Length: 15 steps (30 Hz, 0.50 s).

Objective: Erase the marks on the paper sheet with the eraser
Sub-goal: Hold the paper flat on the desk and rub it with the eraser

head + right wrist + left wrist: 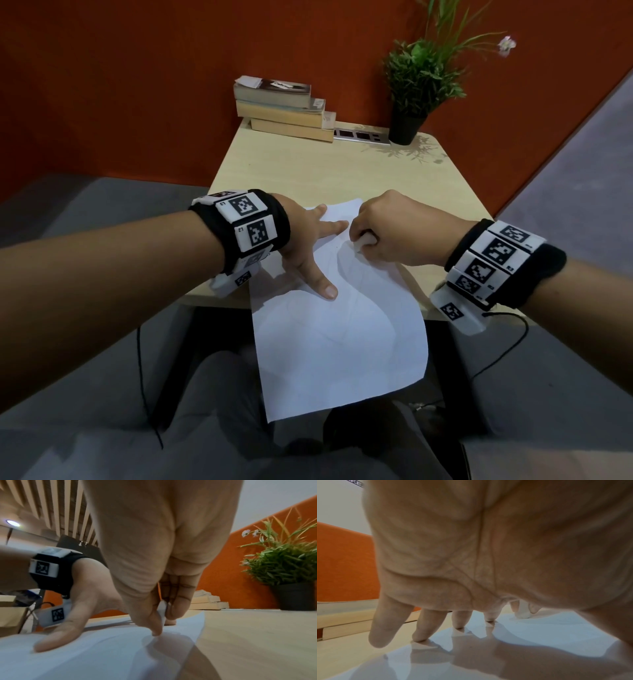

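A small pale wooden table (pixel 394 178) is standing against an orange wall, and the near half of a white paper sheet (pixel 339 342) is hanging off its front edge over the person's lap. The sheet is thin and limp, already buckling into soft waves, so it will likely crease or tear if rubbed without support; it is best pinned flat close to the rubbing spot. The left hand (pixel 305 240) is doing that, its straight fingers (pixel 426 626) spread and pressing the sheet down on the table, thumb toward the near edge. Just beside them, the right hand (pixel 390 233) is curled round a small white eraser (pixel 364 240), pinching it between thumb and fingers with its lower end touching the paper. The eraser looks soft, rubbery and grippy, light enough for a fingertip pinch. Any marks are too faint to make out. Farther back, three stacked books (pixel 284 109) with worn covers are lying beside a leafy plant (pixel 421 78) in a black pot.
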Each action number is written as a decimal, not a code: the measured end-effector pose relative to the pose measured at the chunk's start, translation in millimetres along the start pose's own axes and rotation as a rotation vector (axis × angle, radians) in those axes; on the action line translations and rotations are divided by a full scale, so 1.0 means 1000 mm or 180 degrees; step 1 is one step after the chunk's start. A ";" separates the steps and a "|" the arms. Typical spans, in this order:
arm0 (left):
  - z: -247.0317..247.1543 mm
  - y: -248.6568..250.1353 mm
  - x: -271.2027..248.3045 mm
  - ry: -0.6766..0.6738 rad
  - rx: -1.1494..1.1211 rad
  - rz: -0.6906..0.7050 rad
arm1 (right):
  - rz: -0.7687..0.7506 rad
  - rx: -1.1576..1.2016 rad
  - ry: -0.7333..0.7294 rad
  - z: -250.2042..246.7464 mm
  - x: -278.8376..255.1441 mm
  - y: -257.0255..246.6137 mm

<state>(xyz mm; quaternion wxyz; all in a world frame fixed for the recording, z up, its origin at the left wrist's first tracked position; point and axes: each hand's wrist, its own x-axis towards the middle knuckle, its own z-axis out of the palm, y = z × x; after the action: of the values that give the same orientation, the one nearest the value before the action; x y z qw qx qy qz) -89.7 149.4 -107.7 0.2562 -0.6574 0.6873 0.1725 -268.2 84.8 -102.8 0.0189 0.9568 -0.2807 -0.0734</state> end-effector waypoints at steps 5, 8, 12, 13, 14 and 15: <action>-0.002 0.001 0.001 0.0004 0.0042 -0.0020 | -0.0003 -0.0129 0.0129 0.002 -0.003 -0.002; -0.002 0.001 0.002 0.0018 0.0048 -0.0023 | -0.0181 -0.0111 -0.0034 0.003 -0.007 -0.008; -0.001 0.001 0.002 0.0023 0.0025 -0.0030 | -0.0047 -0.0246 0.0056 0.001 -0.003 -0.002; -0.001 0.001 0.001 0.0013 0.0033 -0.0040 | -0.0058 -0.0265 0.0064 0.002 -0.004 -0.002; -0.001 0.001 0.001 0.0006 0.0043 -0.0050 | -0.0112 -0.0267 0.0064 0.003 -0.005 -0.005; -0.001 0.001 0.000 0.0005 0.0051 -0.0053 | -0.0184 -0.0232 0.0055 0.004 -0.008 -0.008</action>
<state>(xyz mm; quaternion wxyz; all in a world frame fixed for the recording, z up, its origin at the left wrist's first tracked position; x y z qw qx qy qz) -91.0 149.1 -107.3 0.2624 -0.6612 0.6834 0.1643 -270.6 96.0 -106.5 0.0540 0.9638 -0.2499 -0.0758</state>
